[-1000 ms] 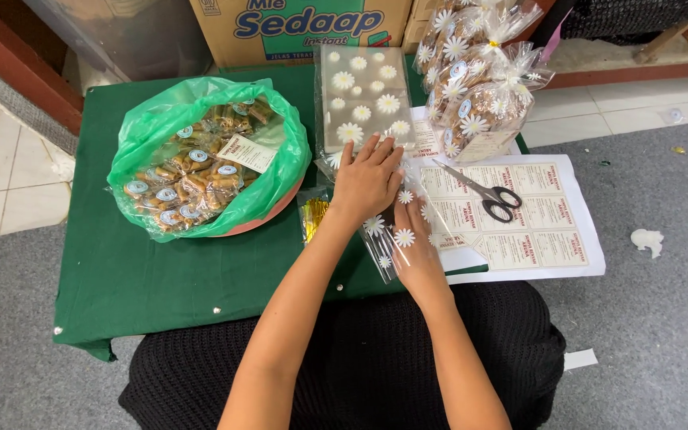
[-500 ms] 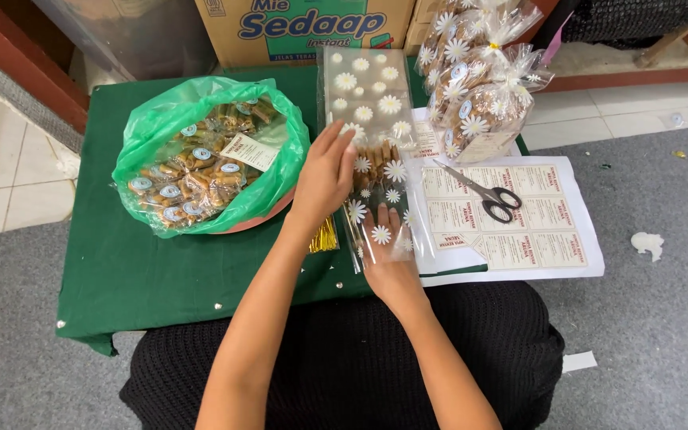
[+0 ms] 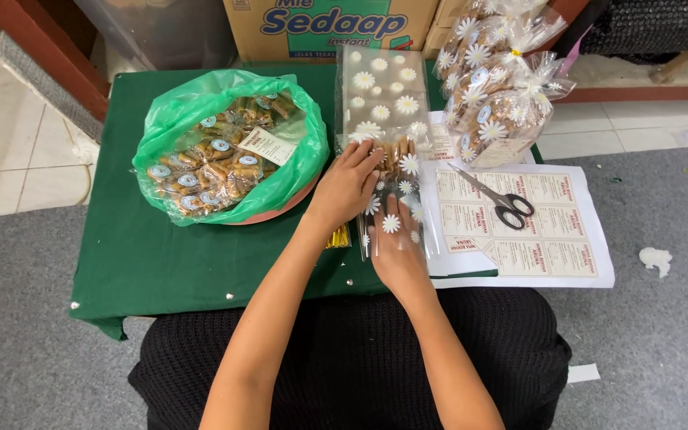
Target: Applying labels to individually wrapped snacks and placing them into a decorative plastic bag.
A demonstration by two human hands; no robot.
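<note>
On the green-covered worktop (image 3: 161, 263), I press my flat left hand (image 3: 349, 185) and flat right hand (image 3: 396, 247) on a clear daisy-printed plastic bag (image 3: 396, 191), grasping nothing.

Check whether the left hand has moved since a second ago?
Yes. The left hand has slid from by the scissors toward the green bag, away from them.

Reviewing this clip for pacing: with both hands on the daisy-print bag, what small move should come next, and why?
Probably push the snacks deeper into the daisy-print bag. The left hand lies over the bag's upper part where the brown pieces sit, while the right hand presses flat on its lower part, so the bag is already steadied on the green table.
</note>
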